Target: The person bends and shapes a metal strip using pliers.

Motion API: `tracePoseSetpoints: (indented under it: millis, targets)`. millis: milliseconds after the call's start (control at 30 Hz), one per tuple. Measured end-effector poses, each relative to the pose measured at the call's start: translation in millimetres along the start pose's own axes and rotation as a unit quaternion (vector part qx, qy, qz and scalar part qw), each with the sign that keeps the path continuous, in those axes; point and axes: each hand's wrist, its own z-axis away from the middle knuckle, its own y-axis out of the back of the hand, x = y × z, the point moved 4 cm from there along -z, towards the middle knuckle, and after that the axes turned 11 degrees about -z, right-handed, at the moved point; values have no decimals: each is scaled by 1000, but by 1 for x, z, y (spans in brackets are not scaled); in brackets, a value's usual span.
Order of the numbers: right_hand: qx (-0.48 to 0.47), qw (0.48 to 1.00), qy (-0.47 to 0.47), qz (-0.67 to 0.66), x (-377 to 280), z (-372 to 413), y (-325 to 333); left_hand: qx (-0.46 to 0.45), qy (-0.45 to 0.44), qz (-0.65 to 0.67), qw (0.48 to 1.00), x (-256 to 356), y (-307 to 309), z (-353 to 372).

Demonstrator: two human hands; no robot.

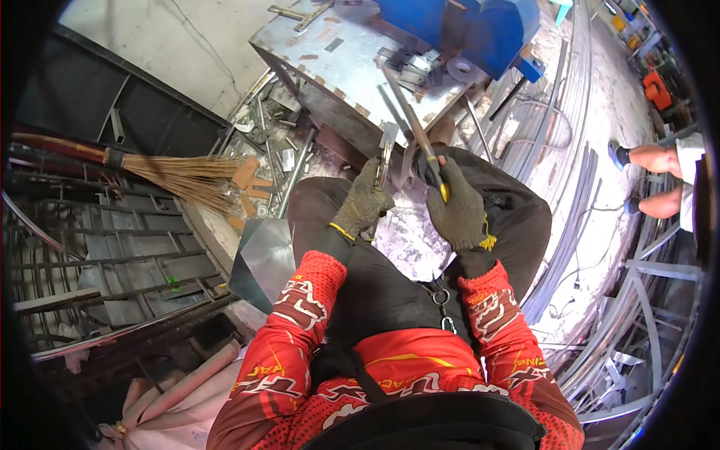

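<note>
My left hand (pixel 363 204), in a dark knitted glove with a yellow cuff edge, is closed around a small flat metal piece (pixel 389 135) that sticks up past the fingers. My right hand (pixel 457 211), gloved the same way, grips a long narrow file-like metal tool (pixel 417 126). Yellow shows at the tool's lower end, by the palm. From there the tool slants up and left, its tip overlapping the metal worktable (pixel 352 71) in this view. Both hands are over the gap between my bent knees.
On the worktable are a blue machine (pixel 465 34), a grinding disc (pixel 463 70) and metal offcuts. A straw broom (pixel 176 174) lies at left, near scrap on the floor. Long metal strips (pixel 562 225) run along the right, where another person's legs (pixel 654 180) show.
</note>
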Motion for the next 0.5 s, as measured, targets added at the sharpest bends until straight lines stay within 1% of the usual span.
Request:
tracePoseSetpoints:
  millis: [33,67,133,167,233,267,333,367,400,467,500]
  targets:
    - [0,1000,10,18,-4,-12,-4,14,22,-1,1000,7,2,2]
    - [-1,1000,10,17,-4,-26,-10,15,22,-2,1000,6,3,3]
    - [-49,997,16,59,-2,-61,-27,-28,89,156,983,-7,0,3]
    - [-48,997,16,59,-3,-77,-35,-28,88,155,984,-10,0,2]
    - [-88,991,6,100,-4,-105,-52,-53,81,223,970,-11,1,-1]
    - [-91,991,9,101,-4,-112,-55,-49,80,224,970,-12,2,-3]
    - [-63,986,46,151,-3,-121,-61,-70,90,244,963,-12,2,-4]
    - [-88,981,38,170,2,-127,-63,-64,90,247,963,-12,2,-4]
    - [-93,980,41,170,-1,-126,-58,-61,96,275,955,-12,1,-4]
    - [-11,991,78,112,-23,-112,-33,-54,101,305,945,-7,5,-3]
    - [4,994,87,62,-19,-95,-28,-36,125,316,940,-2,7,-2]
